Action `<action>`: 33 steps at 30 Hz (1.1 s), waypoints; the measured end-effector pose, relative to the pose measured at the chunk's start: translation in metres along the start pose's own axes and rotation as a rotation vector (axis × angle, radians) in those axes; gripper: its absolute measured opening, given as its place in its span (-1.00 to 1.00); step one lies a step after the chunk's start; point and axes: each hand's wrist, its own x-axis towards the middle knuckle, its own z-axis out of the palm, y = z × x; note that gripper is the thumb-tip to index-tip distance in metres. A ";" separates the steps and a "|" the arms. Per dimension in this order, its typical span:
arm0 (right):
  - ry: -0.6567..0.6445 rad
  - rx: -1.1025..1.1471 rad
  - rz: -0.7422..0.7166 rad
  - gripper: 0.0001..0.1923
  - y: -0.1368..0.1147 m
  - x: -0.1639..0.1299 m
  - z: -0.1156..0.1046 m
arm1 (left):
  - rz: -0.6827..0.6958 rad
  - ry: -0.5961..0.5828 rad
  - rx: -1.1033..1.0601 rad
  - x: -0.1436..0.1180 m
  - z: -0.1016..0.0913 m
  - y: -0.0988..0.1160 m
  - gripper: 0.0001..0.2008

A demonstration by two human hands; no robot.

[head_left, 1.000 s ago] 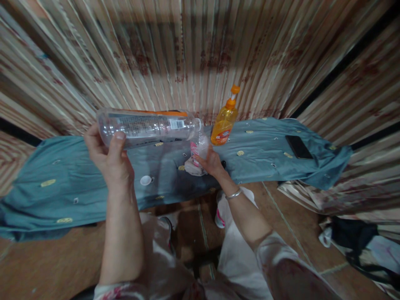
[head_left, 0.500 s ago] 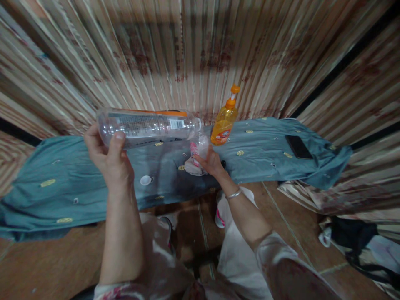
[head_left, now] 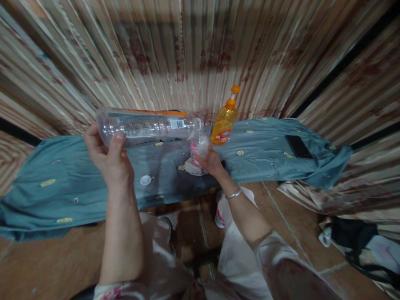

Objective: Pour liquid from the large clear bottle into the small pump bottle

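One cloth-covered tabletop (head_left: 84, 200) lies below a large clear plastic bottle (head_left: 143, 125), clamped near its base by the left hand (head_left: 111, 156) and tipped nearly level, its mouth at a small pink-printed bottle (head_left: 197, 146) gripped by the right hand (head_left: 214, 162). The step seems a pour; the next move calls for steady necks. The larger, orange-edged and barcoded, looks nearly empty. A round white lid (head_left: 145, 180) lies nearby.

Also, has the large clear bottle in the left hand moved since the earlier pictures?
No; the large clear bottle shows no visible shift against the orange pump bottle.
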 end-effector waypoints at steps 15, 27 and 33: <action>0.001 0.029 -0.030 -0.12 0.001 0.000 0.000 | -0.043 0.056 -0.125 -0.003 0.008 0.015 -0.63; -0.004 -0.036 -0.047 -0.16 0.002 0.000 0.002 | -0.054 0.054 -0.146 -0.003 0.007 0.017 -0.60; -0.017 -0.021 -0.048 -0.15 0.000 0.000 -0.002 | -0.045 0.021 -0.094 -0.003 0.006 0.016 -0.64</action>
